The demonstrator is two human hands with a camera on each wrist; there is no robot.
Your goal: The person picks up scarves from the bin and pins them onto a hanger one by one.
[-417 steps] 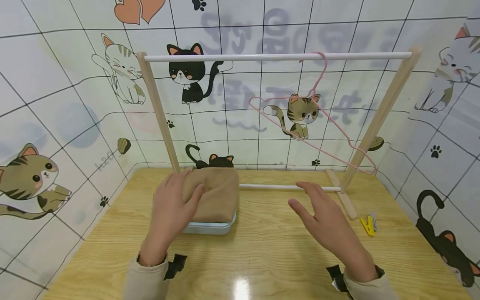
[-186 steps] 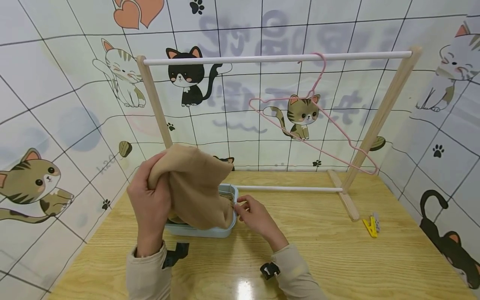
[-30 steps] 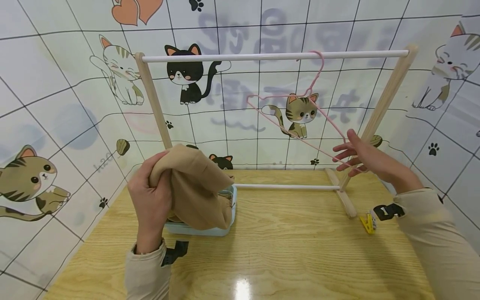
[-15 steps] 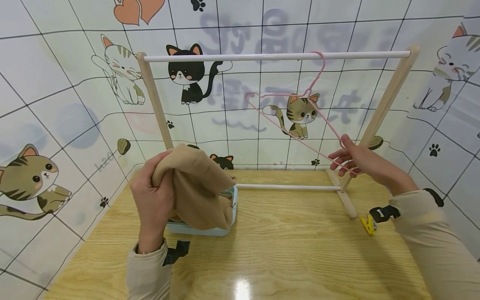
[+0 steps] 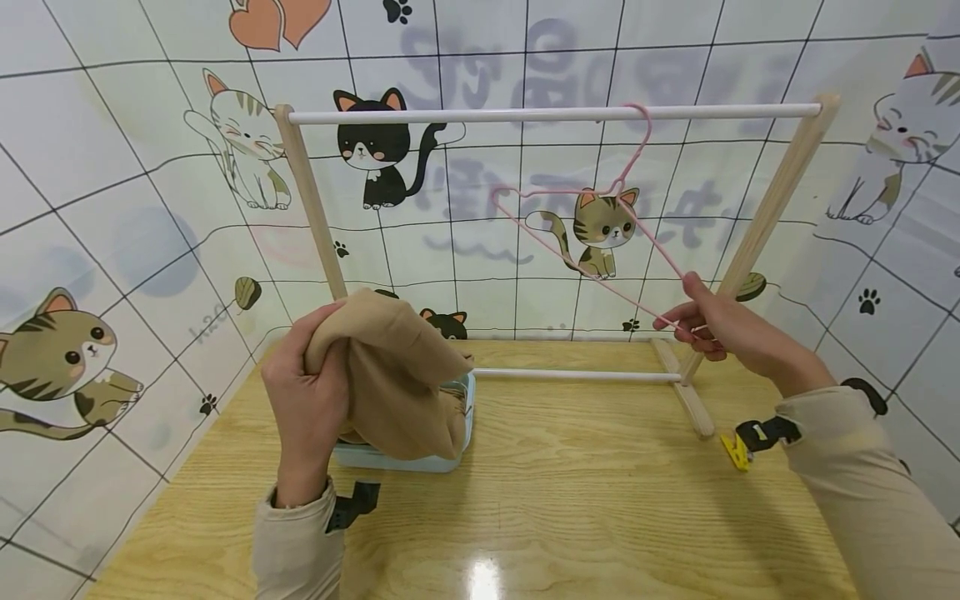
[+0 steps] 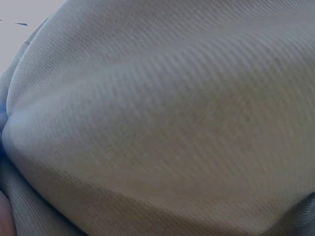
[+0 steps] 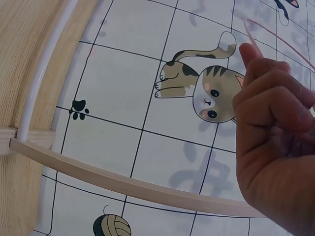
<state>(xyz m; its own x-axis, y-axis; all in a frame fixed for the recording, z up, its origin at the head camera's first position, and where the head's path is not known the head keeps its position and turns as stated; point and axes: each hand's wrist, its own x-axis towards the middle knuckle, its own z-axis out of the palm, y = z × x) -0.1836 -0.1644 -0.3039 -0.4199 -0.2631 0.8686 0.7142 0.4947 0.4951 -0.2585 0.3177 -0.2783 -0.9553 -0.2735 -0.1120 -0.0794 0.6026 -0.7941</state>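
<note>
Over the tray (image 5: 371, 458), creased, ribbed cloth (image 5: 401, 383)

You wear a long beige left sleeve (image 5: 296, 558) with a stitched cuff (image 5: 303, 517) and a matching right sleeve (image 5: 873, 479), creased along the forearm. An angular black fitting (image 5: 354, 506) juts from the left wrist; the right one carries another black piece (image 5: 771, 431) and a curved black band (image 5: 867, 394). Your left hand (image 5: 306, 392) and right hand (image 5: 735, 329) are bare.

Brown cloth (image 5: 390, 375) lifted by left grip (image 5: 303, 396), right grip (image 5: 723, 329) moved from basket (image 5: 405, 460) to pink hanger (image 5: 618, 186), pinching it
</note>
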